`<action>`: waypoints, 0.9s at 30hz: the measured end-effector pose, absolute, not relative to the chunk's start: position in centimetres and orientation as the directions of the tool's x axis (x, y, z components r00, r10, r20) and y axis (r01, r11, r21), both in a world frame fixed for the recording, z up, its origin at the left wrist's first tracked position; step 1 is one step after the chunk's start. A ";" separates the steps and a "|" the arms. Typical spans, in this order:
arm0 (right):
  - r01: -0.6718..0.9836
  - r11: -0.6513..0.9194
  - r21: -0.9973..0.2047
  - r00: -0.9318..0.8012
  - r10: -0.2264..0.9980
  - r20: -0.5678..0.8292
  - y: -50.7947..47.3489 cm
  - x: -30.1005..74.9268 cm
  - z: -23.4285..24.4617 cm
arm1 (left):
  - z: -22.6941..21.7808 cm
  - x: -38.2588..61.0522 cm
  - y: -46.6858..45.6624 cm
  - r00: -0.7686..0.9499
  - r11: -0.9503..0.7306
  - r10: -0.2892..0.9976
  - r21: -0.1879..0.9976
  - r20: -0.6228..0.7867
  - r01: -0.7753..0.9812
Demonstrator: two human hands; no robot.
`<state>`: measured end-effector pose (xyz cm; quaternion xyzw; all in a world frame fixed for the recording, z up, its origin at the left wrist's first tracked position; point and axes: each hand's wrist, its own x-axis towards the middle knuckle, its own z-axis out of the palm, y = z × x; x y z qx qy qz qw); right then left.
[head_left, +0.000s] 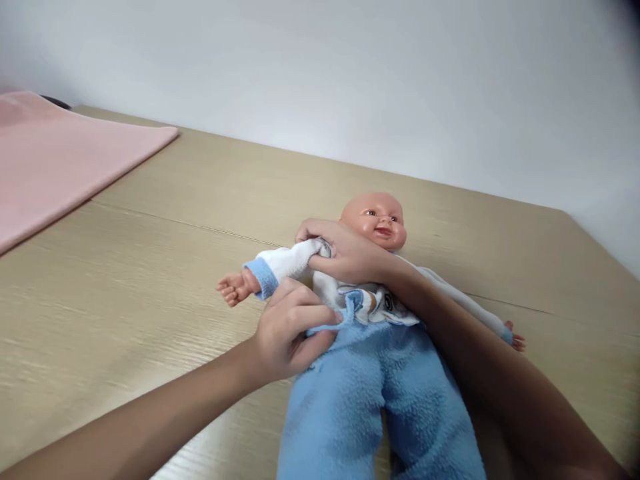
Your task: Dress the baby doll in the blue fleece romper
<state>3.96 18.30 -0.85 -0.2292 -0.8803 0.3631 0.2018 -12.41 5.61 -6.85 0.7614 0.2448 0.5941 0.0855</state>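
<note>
A baby doll (380,220) lies on its back on the table, its head away from me. It wears a white top (327,287) with blue cuffs and a printed front, and fuzzy blue pants (345,400). My left hand (297,327) pinches the hem of the white top at the waist, where a strip of blue edging shows between the fingers. Reaching across the doll's chest, my right hand (345,250) grips the white sleeve (293,260) near the shoulder. My right forearm covers part of the doll's chest and side.
A folded pink cloth (65,153) lies on the wooden table (150,280) at the far left. Behind the table stands a plain pale wall (320,80). A dark object (56,102) shows partly behind the cloth.
</note>
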 end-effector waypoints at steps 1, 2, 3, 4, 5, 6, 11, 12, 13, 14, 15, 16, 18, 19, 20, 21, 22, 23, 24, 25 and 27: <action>0.254 0.608 -0.752 -0.809 0.559 0.180 18.4 4.1 -1.0 | -6.9 -12.4 5.6 0.171 -0.866 0.476 0.427 0.862 0.261; 0.250 0.590 -0.768 -0.815 0.556 0.162 18.6 4.2 -1.1 | -6.9 -12.4 5.5 0.163 -0.863 0.486 0.443 0.858 0.244; 0.242 0.575 -0.782 -0.824 0.547 0.147 18.8 4.4 -1.2 | -7.0 -12.4 5.4 0.160 -0.859 0.498 0.460 0.852 0.225; 0.227 0.556 -0.800 -0.831 0.538 0.138 18.9 4.5 -1.3 | -7.1 -12.4 5.3 0.157 -0.856 0.508 0.475 0.847 0.206; 0.205 0.527 -0.825 -0.835 0.534 0.134 19.1 4.6 -1.4 | -7.2 -12.4 5.3 0.159 -0.855 0.512 0.483 0.844 0.192; 0.176 0.486 -0.856 -0.836 0.533 0.131 19.2 4.7 -1.4 | -7.3 -12.4 5.2 0.163 -0.855 0.513 0.486 0.843 0.182; 0.046 0.238 -0.970 -0.819 0.565 0.100 19.1 5.1 -1.3 | -7.6 -12.5 5.2 0.203 -0.851 0.524 0.498 0.827 0.169; 0.051 0.223 -0.974 -0.813 0.576 0.089 19.1 5.2 -1.1 | -7.6 -12.5 5.2 0.208 -0.856 0.517 0.492 0.830 0.162; 0.059 0.211 -0.976 -0.809 0.582 0.077 19.1 5.3 -1.0 | -7.6 -12.5 5.3 0.216 -0.861 0.508 0.485 0.834 0.155; 0.059 0.201 -0.978 -0.813 0.578 0.070 19.1 5.4 -0.8 | -7.6 -12.5 5.3 0.231 -0.866 0.500 0.477 0.835 0.150; 0.059 0.187 -0.981 -0.825 0.562 0.057 19.1 5.6 -0.5 | -7.6 -12.6 5.3 0.254 -0.871 0.491 0.468 0.833 0.150; 0.056 0.172 -0.984 -0.842 0.538 0.046 19.1 5.8 -0.1 | -7.6 -12.6 5.4 0.285 -0.877 0.481 0.453 0.829 0.161; 0.072 0.204 -0.976 -0.884 0.466 0.032 18.9 6.4 1.1 | -7.4 -12.6 5.4 0.319 -0.883 0.466 0.413 0.825 0.221; 0.084 0.264 -0.961 -0.902 0.429 0.040 18.7 6.7 1.9 | -7.4 -12.6 5.4 0.310 -0.884 0.458 0.391 0.833 0.257; 0.097 0.342 -0.935 -0.917 0.396 0.050 18.5 7.0 2.7 | -7.3 -12.6 5.5 0.288 -0.887 0.443 0.369 0.849 0.276; 0.108 0.423 -0.900 -0.928 0.368 0.062 18.2 7.2 3.5 | -7.4 -12.5 5.5 0.260 -0.891 0.429 0.359 0.865 0.277; 0.117 0.498 -0.859 -0.936 0.345 0.072 18.0 7.4 4.2 | -7.4 -12.5 5.6 0.233 -0.896 0.419 0.358 0.878 0.264; 0.130 0.558 -0.820 -0.943 0.325 0.072 17.8 7.5 4.7 | -7.5 -12.4 5.7 0.212 -0.900 0.414 0.362 0.885 0.243; 0.140 0.601 -0.787 -0.948 0.311 0.069 17.6 7.6 5.1 | -7.6 -12.4 5.7 0.205 -0.904 0.409 0.366 0.889 0.219; 0.151 0.630 -0.762 -0.952 0.300 0.059 17.6 7.6 5.2 | -7.6 -12.5 5.7 0.201 -0.907 0.406 0.367 0.891 0.205; 0.166 0.655 -0.737 -0.956 0.289 0.042 17.7 7.4 4.9 | -7.3 -12.8 5.5 0.194 -0.920 0.374 0.336 0.907 0.203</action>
